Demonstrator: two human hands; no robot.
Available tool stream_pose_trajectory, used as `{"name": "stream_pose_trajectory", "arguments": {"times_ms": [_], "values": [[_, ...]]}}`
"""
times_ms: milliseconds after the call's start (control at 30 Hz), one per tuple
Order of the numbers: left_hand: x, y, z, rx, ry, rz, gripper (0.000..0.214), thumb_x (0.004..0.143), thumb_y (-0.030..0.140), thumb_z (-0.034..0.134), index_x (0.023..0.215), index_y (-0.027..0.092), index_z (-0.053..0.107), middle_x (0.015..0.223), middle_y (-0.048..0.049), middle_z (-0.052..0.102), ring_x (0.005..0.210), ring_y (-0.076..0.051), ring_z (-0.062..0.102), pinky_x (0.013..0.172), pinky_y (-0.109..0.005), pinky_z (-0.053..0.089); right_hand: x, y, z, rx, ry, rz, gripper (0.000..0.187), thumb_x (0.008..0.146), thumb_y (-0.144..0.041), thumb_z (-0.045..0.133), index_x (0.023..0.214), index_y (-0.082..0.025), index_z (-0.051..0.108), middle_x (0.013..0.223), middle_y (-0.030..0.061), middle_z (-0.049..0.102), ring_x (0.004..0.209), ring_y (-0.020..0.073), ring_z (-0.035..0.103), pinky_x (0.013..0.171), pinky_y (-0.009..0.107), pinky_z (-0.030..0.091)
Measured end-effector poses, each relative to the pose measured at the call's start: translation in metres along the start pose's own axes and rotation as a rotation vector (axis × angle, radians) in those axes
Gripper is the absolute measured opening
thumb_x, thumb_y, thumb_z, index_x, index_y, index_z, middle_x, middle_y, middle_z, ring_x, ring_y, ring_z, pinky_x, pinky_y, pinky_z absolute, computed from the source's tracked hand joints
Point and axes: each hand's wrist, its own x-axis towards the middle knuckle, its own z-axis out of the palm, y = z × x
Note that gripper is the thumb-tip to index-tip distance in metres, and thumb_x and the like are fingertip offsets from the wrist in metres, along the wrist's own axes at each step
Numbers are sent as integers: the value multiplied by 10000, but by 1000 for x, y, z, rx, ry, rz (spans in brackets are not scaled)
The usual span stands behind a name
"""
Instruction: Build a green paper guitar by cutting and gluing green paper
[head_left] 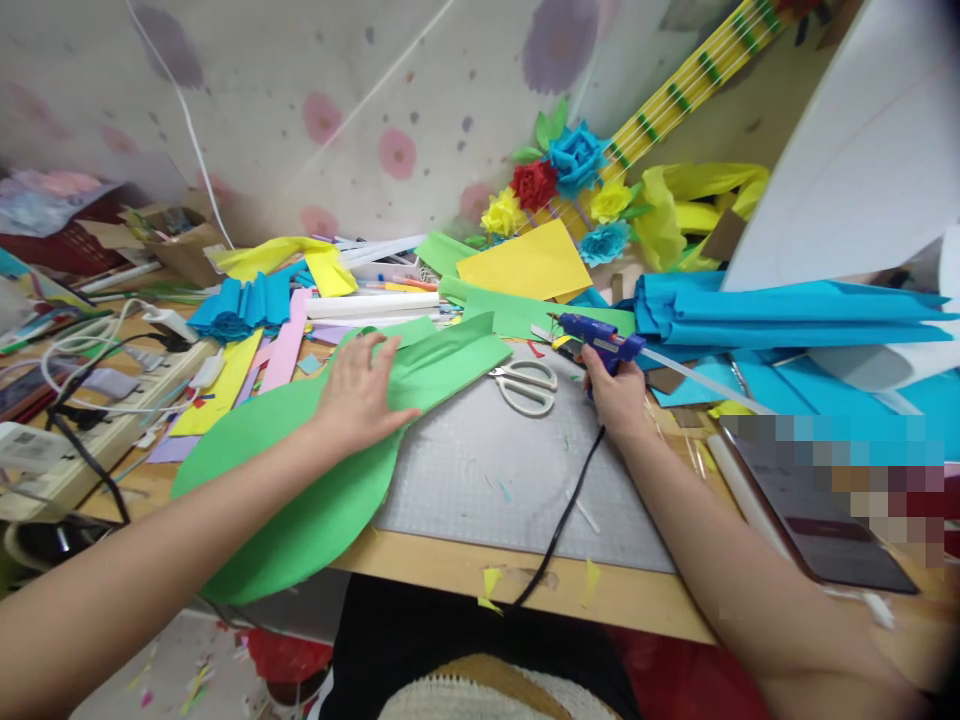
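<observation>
My left hand (361, 392) lies with its fingers spread on a large green paper cutout (300, 520), which has a rounded body and a long neck pointing right. The cutout's rounded end hangs past the table's front edge. In my right hand (616, 395) is a blue hot glue gun (600, 338), its nozzle pointing left and a glue stick (701, 380) protruding from the back. A black cord runs from it to the table's front edge. White-handled scissors (527, 388) lie on the grey cutting mat (517, 490), between my hands.
Blue paper rolls (787, 315) and a dark tablet (817, 510) lie at the right. A power strip (112, 430) with tangled cables is at the left. Behind stand paper flowers (577, 155) and a yellow guitar-like neck (694, 85), near a yellow sheet (529, 260).
</observation>
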Motion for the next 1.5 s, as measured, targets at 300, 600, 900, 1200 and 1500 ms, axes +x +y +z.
{"name": "stream_pose_trajectory", "arguments": {"times_ms": [300, 600, 900, 1200, 1500], "values": [[26, 56, 17, 155, -322, 37, 428, 826, 363, 555, 1143, 78, 509, 1124, -176, 579, 1055, -297, 514, 861, -395, 442, 2, 13, 1, 1, 122, 13, 475, 720, -647, 530, 784, -182, 600, 585, 16, 562, 623, 195, 559, 609, 317, 439], [23, 51, 20, 242, -333, -37, 358, 806, 226, 520, 1133, 80, 524, 1173, -173, 560, 1076, -285, 486, 890, -369, 421, -2, 7, -1, -175, 17, 61, 551, 704, -671, 524, 865, -159, 653, 745, 101, 667, 751, 262, 617, 701, 368, 450], [23, 38, 33, 306, -306, 90, 499, 828, 7, 276, 1289, 38, 465, 1365, -202, 472, 1215, -300, 469, 944, -421, 422, -4, -7, -7, -459, -109, 59, 564, 769, -638, 499, 1050, -175, 657, 950, 136, 697, 899, 291, 633, 734, 353, 456], [37, 17, 28, 195, -175, 440, 530, 860, 34, 258, 1364, 90, 415, 1451, -175, 379, 1393, -280, 238, 1129, -513, 254, -9, -21, -23, -802, -151, -217, 581, 782, -558, 562, 1081, -60, 583, 1066, 231, 634, 1045, 333, 564, 821, 385, 426], [9, -8, 51, -66, -144, 660, 471, 886, 128, 347, 1349, 150, 432, 1430, -136, 425, 1383, -223, 285, 1125, -437, 304, -46, -84, -41, -873, -631, -403, 275, 823, -480, 555, 760, -213, 562, 772, 55, 659, 711, 215, 607, 585, 288, 375]]}}
